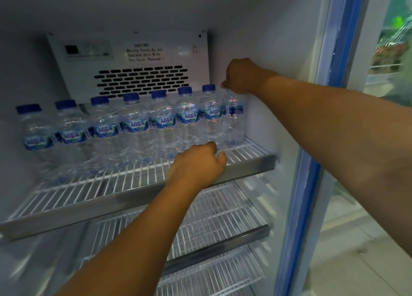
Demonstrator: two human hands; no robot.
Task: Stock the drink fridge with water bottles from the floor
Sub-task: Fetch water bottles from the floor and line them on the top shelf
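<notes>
My right hand [242, 77] reaches deep into the fridge [278, 57], up against its right wall. The fingers of that hand are curled narrowly around the top of the end bottle [233, 126], hiding its cap. This bottle stands upright at the far right of the top shelf [111, 184], its base on the white wire. It is just beside the next one in line and close to the wall.

My left hand [198, 163] is lower and nearer, over the front part of the same shelf, just in front of the bottles' bases. Its fingers are bent under and the thumb points right. I cannot tell whether they hold anything or only rest on the wire.

The row of bottles [136, 126] runs from the left wall across to the one I am holding: seven clear bottles with blue caps and blue "AQUA" labels, upright and packed side by side at the back of the shelf. Behind them is the rear panel [133, 57], with dark vent slots and a printed caution notice. Below hang the lower shelves [223, 213], also white wire. The door [341, 50], framed in blue, stands open on the right.
</notes>
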